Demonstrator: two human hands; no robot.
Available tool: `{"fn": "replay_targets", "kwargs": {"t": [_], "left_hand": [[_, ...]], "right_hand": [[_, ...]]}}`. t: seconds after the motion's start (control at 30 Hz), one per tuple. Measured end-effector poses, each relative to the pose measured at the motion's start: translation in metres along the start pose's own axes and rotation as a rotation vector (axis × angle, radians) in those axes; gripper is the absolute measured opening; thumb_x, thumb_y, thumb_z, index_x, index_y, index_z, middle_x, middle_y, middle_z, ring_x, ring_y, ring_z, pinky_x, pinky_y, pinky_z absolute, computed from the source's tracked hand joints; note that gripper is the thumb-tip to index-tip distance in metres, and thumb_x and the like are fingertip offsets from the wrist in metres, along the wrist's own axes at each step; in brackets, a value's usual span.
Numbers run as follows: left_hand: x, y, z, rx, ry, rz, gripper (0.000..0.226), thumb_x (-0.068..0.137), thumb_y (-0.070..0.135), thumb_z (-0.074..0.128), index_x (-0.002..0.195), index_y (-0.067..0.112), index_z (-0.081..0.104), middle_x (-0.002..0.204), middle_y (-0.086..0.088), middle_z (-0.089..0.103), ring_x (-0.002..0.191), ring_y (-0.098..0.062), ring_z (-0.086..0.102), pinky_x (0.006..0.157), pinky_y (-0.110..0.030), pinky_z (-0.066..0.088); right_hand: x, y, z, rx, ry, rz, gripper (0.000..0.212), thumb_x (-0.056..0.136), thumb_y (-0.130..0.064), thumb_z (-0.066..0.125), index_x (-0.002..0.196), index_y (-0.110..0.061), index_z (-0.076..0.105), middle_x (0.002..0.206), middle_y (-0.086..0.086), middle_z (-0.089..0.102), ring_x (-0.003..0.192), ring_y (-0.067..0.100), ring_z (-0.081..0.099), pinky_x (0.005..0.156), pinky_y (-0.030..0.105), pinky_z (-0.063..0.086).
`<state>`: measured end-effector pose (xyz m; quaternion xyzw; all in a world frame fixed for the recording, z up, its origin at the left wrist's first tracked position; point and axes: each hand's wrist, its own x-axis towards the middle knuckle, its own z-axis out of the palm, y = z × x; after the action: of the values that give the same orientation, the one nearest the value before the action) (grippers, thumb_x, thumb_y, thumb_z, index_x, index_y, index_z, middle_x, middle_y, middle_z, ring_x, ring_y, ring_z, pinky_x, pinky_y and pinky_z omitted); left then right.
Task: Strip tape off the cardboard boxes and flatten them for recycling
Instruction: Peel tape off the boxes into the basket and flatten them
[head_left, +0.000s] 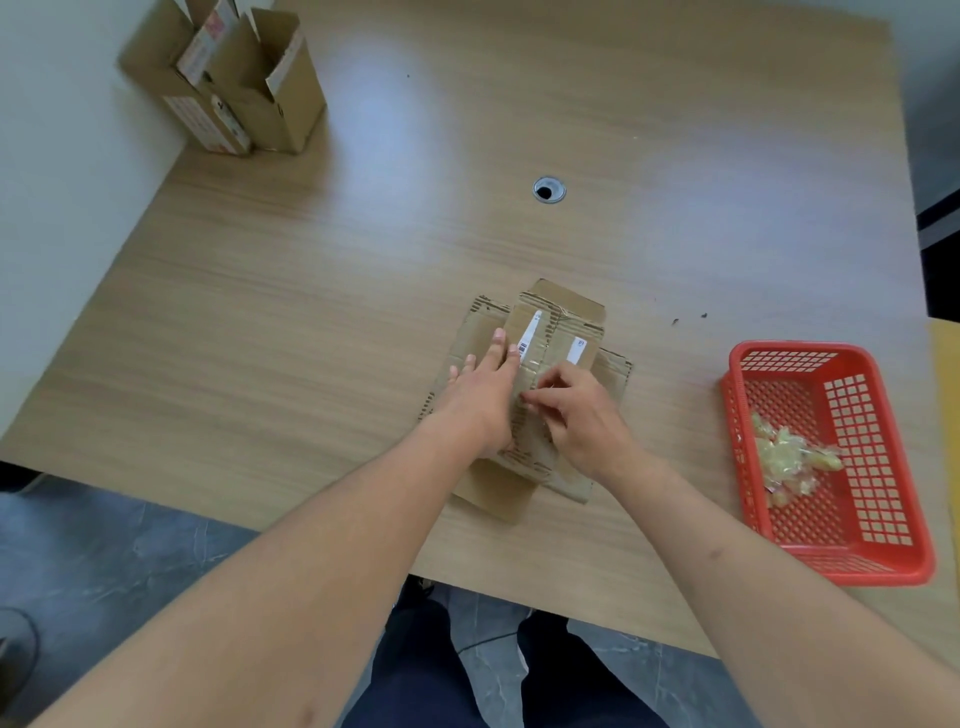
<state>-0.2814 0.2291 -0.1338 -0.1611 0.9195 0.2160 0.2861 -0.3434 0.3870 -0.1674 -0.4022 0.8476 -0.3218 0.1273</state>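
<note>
A flattened box (540, 364) lies near the front edge of a wooden table (363, 286). The left hand (480, 392) presses flat on it, fingers straight. The right hand (576, 413) pinches clear tape (535, 364) on the box between curled fingers. A red basket (769, 358) holding tape scraps (789, 457) sits right; upright boxes (244, 88) stand far left.

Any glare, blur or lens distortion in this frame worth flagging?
Head view: broad pale glare on the table; wide-angle bending curves the table edges; upright boxes at far left look soft; hands and flattened box are reasonably sharp.
</note>
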Motion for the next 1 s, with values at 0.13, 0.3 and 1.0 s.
{"fn": "replay_targets", "kwargs": {"t": [0.13,0.3,1.0], "left_hand": [[0.002,0.000,0.000,-0.024,-0.012,-0.001,0.120,0.084,0.014,0.081,0.162,0.023,-0.010,0.165,0.008,-0.030,0.156,-0.033,0.005,0.125,-0.045,0.005],[0.003,-0.006,0.000,-0.005,-0.049,0.014,0.127,0.081,0.023,0.085,0.162,0.024,-0.012,0.164,0.008,-0.032,0.156,-0.035,0.003,0.125,-0.050,0.003],[-0.008,0.001,0.007,0.200,-0.050,0.147,0.110,0.084,0.013,0.067,0.161,0.009,-0.012,0.165,-0.007,-0.030,0.155,-0.030,-0.016,0.125,-0.040,0.001]], "right_hand": [[0.003,-0.006,0.002,0.000,0.097,0.079,0.020,0.083,-0.008,0.082,0.102,-0.015,0.082,0.090,0.001,0.071,0.083,0.026,0.065,0.074,0.041,0.055],[0.008,-0.020,0.005,-0.002,0.126,0.172,0.018,0.085,-0.008,0.076,0.099,-0.019,0.077,0.086,-0.003,0.075,0.078,0.021,0.068,0.075,0.040,0.058],[0.015,0.007,-0.013,-0.110,-0.014,0.020,0.010,0.090,-0.015,0.073,0.091,-0.007,0.079,0.098,0.006,0.066,0.087,0.025,0.063,0.075,0.040,0.055]]}}
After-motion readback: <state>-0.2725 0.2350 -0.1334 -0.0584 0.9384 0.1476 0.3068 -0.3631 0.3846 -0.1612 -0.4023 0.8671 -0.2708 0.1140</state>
